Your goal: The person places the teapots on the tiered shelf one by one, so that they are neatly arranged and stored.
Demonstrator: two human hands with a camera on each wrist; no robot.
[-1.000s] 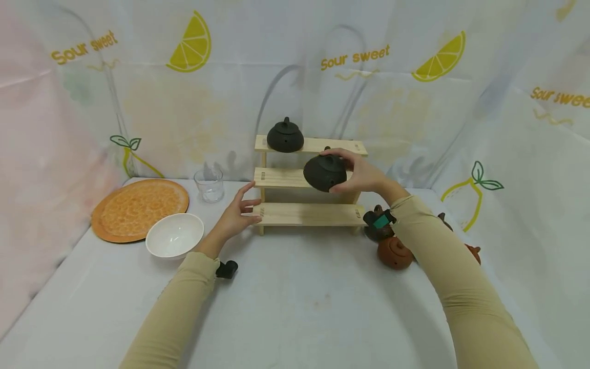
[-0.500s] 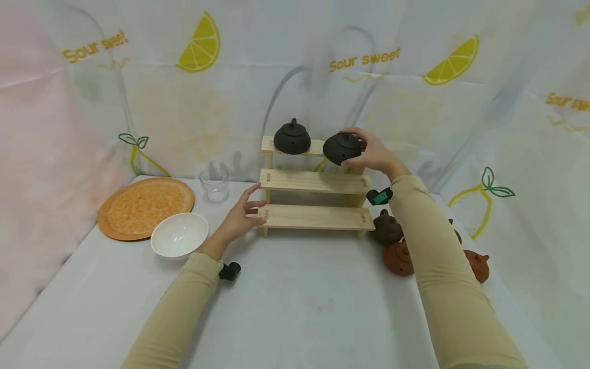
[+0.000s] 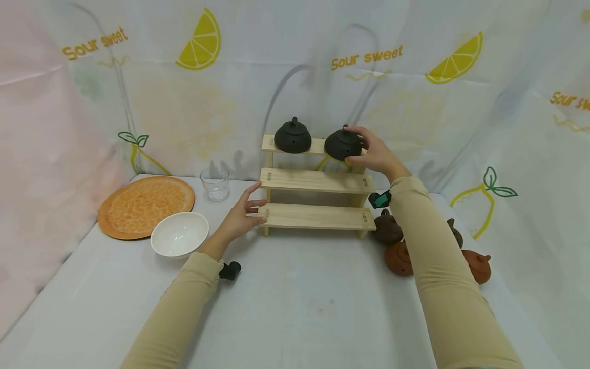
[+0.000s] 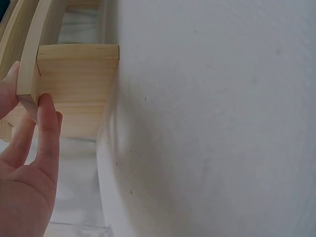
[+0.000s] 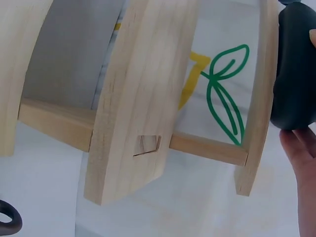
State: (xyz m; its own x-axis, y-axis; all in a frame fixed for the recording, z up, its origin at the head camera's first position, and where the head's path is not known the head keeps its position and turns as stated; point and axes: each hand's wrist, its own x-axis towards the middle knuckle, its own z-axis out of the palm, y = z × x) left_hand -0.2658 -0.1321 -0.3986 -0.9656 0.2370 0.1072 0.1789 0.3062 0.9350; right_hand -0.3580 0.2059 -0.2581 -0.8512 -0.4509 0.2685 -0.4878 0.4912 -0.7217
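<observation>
A three-tier wooden display stand (image 3: 318, 217) stands at the back of the table. My left hand (image 3: 237, 220) pinches the left end of its lowest board; in the left wrist view the thumb lies on top and fingers (image 4: 48, 131) come up from beneath. My right hand (image 3: 375, 156) holds a black teapot (image 3: 342, 144) by its side and lid over the right part of the top board. In the right wrist view this teapot (image 5: 295, 69) sits right at the top board's surface. A second black teapot (image 3: 293, 136) rests on that board's left part.
Right of the stand are brown teapots (image 3: 387, 228) and reddish clay ones (image 3: 477, 266), partly behind my right sleeve. To the left lie a white bowl (image 3: 180, 234), a glass cup (image 3: 215, 185) and a round orange pizza-patterned mat (image 3: 146, 205). A printed cloth hangs behind.
My right hand has carried the black teapot up and right from before the middle tier to the top board, and the teapot has levelled. The left hand keeps its grip on the stand.
</observation>
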